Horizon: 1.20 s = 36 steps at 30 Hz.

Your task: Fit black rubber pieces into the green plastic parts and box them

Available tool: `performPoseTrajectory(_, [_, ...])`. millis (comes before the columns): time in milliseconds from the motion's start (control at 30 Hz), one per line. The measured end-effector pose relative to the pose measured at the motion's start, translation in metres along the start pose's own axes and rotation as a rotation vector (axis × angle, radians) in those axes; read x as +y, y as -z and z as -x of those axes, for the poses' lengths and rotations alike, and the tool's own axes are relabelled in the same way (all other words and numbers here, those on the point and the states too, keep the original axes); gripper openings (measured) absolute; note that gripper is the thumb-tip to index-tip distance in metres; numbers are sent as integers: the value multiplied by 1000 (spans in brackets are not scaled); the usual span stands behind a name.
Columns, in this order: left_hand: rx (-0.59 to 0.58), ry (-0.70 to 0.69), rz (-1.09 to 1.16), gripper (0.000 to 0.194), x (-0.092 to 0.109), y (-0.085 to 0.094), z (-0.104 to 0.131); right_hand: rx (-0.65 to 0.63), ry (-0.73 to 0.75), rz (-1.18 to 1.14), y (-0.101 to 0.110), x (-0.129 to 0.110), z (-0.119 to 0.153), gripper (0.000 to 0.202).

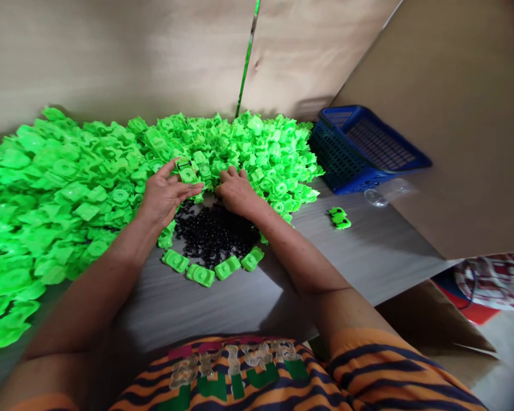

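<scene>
My left hand (pixel 160 197) is closed on a green plastic toy car body (pixel 187 171), held between thumb and fingers. A black axle piece lies across the far end of that body. My right hand (pixel 237 193) has its fingers curled downward at the far edge of a heap of small black parts (pixel 216 234), against the green pile; whatever its fingertips grip is hidden. Several more green car bodies (pixel 200 274) curve along the near side of the black heap. Behind both hands spreads a large pile of green car bodies (pixel 81 171).
A blue plastic basket (pixel 346 182) stands at the back right. Near it lie a clear plastic piece (pixel 376 197) and a green-and-black toy car (pixel 339 218) on the grey table (pixel 325 257). Wooden boards (pixel 154 57) rise behind the pile. Below the right edge is an open cardboard box (pixel 432 325).
</scene>
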<state>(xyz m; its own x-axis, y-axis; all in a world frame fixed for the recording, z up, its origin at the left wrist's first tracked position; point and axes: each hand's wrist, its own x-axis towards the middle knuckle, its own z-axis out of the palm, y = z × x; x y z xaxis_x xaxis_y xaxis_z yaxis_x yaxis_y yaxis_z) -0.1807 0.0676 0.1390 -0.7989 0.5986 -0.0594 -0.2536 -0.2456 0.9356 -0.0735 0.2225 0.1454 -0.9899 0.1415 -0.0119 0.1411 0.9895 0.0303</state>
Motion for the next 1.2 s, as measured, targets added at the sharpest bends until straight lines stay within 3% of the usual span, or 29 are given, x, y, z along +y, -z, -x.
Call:
performPoseTrajectory(167, [-42, 37, -21, 85, -1, -3, 4, -16, -30, 11, -10, 1, -3, 37])
performPoseTrajectory(467, [-14, 39, -23, 83, -4, -5, 4, -22, 13, -15, -12, -1, -6, 39])
performPoseTrajectory(767, [-77, 48, -8, 87, -4, -3, 5, -67, 8, -63, -3, 1, -5, 33])
performPoseTrajectory(967, [-60, 28, -16, 83, -3, -3, 4, 139, 90, -267, 16, 21, 2, 24])
performPoseTrajectory(1100, [-111, 20, -16, 77, -3, -8, 9, 296, 192, -310, 18, 8, 6, 19])
performPoseTrajectory(1200, [-137, -1, -40, 74, -4, -10, 11, 327, 174, -253, 15, -6, 7, 22])
